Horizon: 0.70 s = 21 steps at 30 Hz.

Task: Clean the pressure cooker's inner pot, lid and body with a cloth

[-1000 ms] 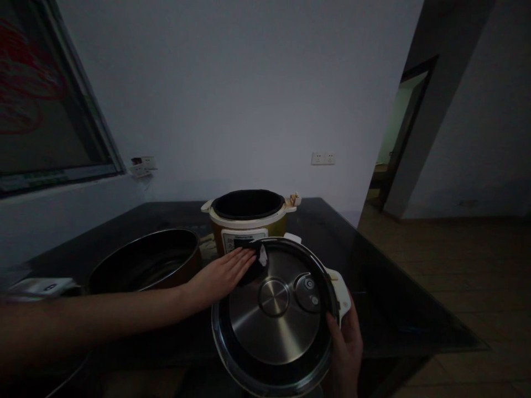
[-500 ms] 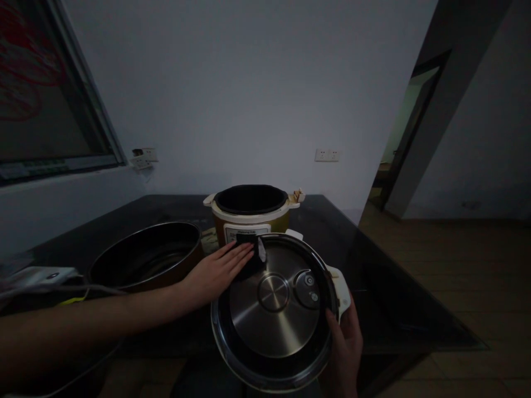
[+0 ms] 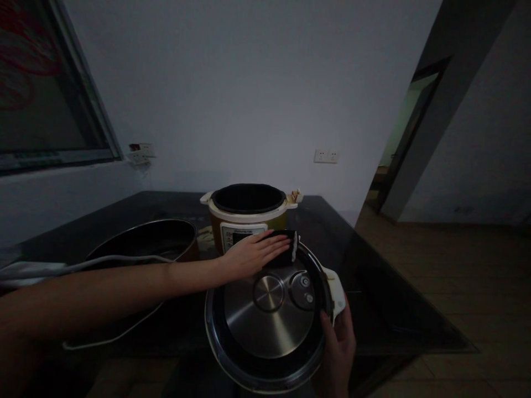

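Here we are at the black, glossy tabletop [image 3: 332,232], and front and centre we have a round lid [image 3: 269,334] with a brushed-steel disc, a dark inner ring and a pale outer edge. It stands tilted at the near side of the table, steel face towards us, just in front of the cooker. Our right hand [image 3: 340,345] has a firm, closed hold at its right side: thumb over the rim, fingers behind, right beside the white plastic handle [image 3: 335,290].

Up at the lid's top edge, our left hand [image 3: 244,258] reaches across with fingers nearly straight and close together, laid flat over a black cloth [image 3: 277,260] with a ragged white edge. The thumb is out of sight, so we cannot tell whether it pinches the fabric.

Just below the cloth, two small round metal fittings [image 3: 305,282] sit on the disc, and left of them we spot a raised circular centre [image 3: 269,293].

Behind the lid stands the squat gold-and-white cooker [image 3: 244,218], its mouth showing a black interior, a control panel on its front partly covered by our hand. To the left sits the wide, dark, brown-sided pan [image 3: 191,252], and a pale cable [image 3: 124,258] runs in front of it, along our left forearm. On the wall beyond, we see a white double socket [image 3: 326,156].
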### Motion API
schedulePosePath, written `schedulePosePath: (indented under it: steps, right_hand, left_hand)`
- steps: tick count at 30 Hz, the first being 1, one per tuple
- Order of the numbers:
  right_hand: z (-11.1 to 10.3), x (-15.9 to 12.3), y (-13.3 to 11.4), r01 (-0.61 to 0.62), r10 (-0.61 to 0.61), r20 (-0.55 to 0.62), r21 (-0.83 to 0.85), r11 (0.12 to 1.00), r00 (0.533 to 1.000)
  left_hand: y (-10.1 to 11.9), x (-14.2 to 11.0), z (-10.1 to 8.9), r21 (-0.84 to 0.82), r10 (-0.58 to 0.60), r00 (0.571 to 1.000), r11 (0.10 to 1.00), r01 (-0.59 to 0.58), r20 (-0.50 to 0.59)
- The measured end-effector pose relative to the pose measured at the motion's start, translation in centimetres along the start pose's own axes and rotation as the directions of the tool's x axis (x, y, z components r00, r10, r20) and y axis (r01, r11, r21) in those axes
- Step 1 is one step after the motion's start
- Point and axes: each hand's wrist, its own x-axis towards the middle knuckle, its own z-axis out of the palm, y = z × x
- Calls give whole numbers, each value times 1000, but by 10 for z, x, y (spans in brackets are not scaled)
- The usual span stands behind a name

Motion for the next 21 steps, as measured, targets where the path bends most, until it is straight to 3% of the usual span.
schedulePosePath:
  steps: [11, 16, 21]
  right_hand:
    - [1, -2, -5, 63, -62, 18, -53, 997, 998]
    - [1, -2, -5, 58, -57, 11, -44, 997, 998]
    - [3, -3, -3, 72, -73, -15, -48, 996, 997]
  left_hand:
    - [-4, -51, -15, 58, -100, 992, 994, 96, 70]
    - [7, -73, -24, 86, -185, 974, 981, 175, 127]
    - [28, -97, -27, 88, -234, 965, 970, 225, 117]
